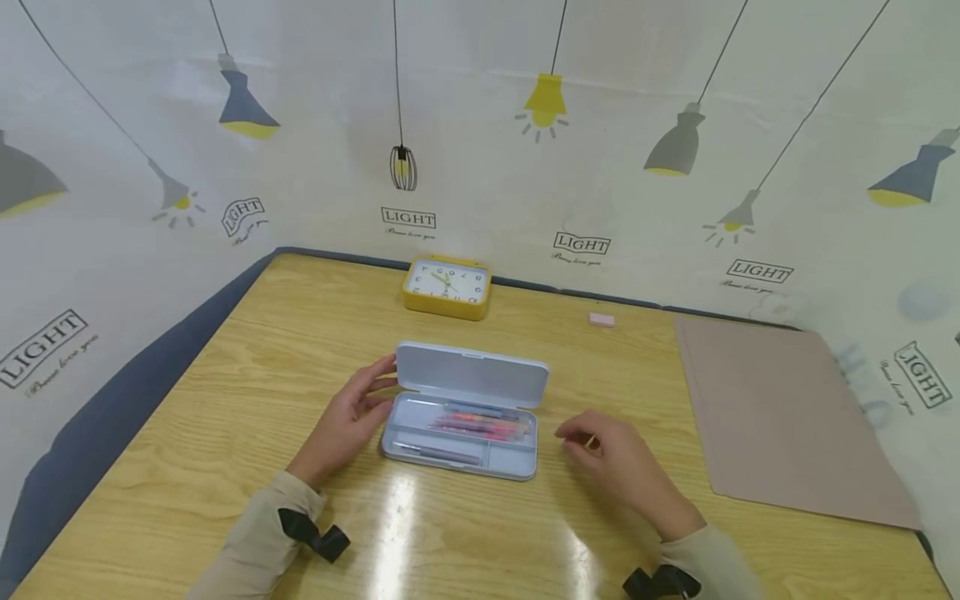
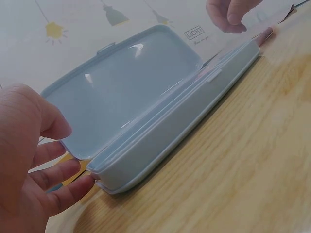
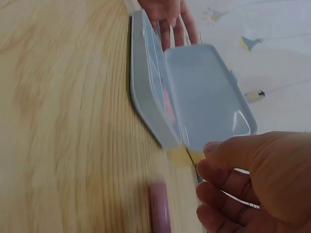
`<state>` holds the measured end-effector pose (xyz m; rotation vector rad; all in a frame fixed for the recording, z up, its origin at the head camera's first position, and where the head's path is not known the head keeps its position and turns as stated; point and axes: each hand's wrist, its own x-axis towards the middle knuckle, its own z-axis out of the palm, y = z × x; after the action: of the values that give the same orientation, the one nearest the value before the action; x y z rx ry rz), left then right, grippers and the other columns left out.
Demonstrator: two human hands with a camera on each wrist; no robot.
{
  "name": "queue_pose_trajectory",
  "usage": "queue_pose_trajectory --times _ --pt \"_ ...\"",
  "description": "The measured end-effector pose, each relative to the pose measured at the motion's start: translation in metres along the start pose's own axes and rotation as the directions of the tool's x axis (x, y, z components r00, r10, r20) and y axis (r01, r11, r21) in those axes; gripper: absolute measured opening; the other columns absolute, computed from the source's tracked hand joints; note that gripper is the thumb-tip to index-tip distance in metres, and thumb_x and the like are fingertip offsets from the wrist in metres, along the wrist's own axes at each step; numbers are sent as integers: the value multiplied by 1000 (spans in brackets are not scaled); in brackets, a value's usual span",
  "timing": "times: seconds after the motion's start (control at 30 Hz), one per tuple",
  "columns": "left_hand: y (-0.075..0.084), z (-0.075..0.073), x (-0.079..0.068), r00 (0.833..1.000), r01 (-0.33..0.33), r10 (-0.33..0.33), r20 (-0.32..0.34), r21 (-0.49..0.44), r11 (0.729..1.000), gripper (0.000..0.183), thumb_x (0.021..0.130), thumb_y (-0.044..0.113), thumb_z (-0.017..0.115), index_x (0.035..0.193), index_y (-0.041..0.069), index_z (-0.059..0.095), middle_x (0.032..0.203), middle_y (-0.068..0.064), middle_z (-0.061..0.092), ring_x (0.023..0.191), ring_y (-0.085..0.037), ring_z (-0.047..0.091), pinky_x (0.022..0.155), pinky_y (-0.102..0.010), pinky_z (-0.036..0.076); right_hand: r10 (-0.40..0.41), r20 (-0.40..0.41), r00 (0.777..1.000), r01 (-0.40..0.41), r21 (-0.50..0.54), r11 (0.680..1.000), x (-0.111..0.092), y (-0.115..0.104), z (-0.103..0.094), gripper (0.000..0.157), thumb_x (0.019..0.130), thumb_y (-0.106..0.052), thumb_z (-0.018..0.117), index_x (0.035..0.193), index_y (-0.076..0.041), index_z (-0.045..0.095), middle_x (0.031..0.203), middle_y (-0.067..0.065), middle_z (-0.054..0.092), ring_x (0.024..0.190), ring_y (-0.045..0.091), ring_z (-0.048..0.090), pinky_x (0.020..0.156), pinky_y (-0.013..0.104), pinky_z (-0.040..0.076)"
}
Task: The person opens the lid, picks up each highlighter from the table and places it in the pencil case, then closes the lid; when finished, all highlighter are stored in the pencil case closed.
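A pale blue pencil case [image 1: 512, 462] lies on the table with its lid [image 1: 472, 375] raised and tilted back. Several pink and red pens [image 1: 480, 425] fill its long rear compartment, and one slim grey pen [image 1: 438, 454] lies in the front one. My left hand [image 1: 348, 421] is at the case's left end, its spread fingers right at the hinge corner and lid edge [image 2: 68, 150]. To the right of the case, my right hand [image 1: 611, 454] hovers apart from it, fingers loosely bent, holding nothing [image 3: 252, 184].
A yellow alarm clock [image 1: 447, 287] sits behind the case, its dial upside down to me. A small pink eraser [image 1: 602, 319] lies near the back edge. On the right is a flat mauve mat [image 1: 795, 417]. A lamp-printed curtain [image 1: 480, 108] hangs beyond the table.
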<state>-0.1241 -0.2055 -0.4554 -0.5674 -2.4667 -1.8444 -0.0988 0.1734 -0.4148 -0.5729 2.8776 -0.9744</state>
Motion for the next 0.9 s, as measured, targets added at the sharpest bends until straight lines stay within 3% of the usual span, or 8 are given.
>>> queue_pose_trajectory --times 0.3,0.47,0.63,0.9 --pt "0 0 0 1000 7 -7 1 -3 1000 63 98 0 54 154 23 34 150 -11 42 133 -33 49 104 -41 48 46 -53 998 -50 -73 996 -23 39 -20 13 89 -8 71 101 -13 73 97 -4 72 85 10 65 71 25 55" --pt "0 0 0 1000 -8 8 -3 2 1000 63 98 -2 53 154 19 34 149 -14 43 133 -36 49 103 -46 48 64 -65 996 -68 -63 996 -34 55 -27 14 87 -9 74 100 -13 73 96 -4 71 83 9 64 71 24 54" --pt "1 0 0 1000 -15 15 -3 -5 1000 62 98 -2 53 154 18 34 149 -15 43 133 -37 49 103 -53 46 38 -80 996 -43 -70 997 -42 63 -28 15 84 -10 77 97 -14 73 93 -6 70 81 4 63 71 23 55" --pt "2 0 0 1000 -5 5 -2 -2 1000 62 98 -2 52 154 18 34 149 -15 42 133 -37 48 103 -48 47 3 -75 997 -10 -94 996 -45 61 -28 14 83 -13 78 96 -18 73 94 -9 70 83 5 63 73 24 55"
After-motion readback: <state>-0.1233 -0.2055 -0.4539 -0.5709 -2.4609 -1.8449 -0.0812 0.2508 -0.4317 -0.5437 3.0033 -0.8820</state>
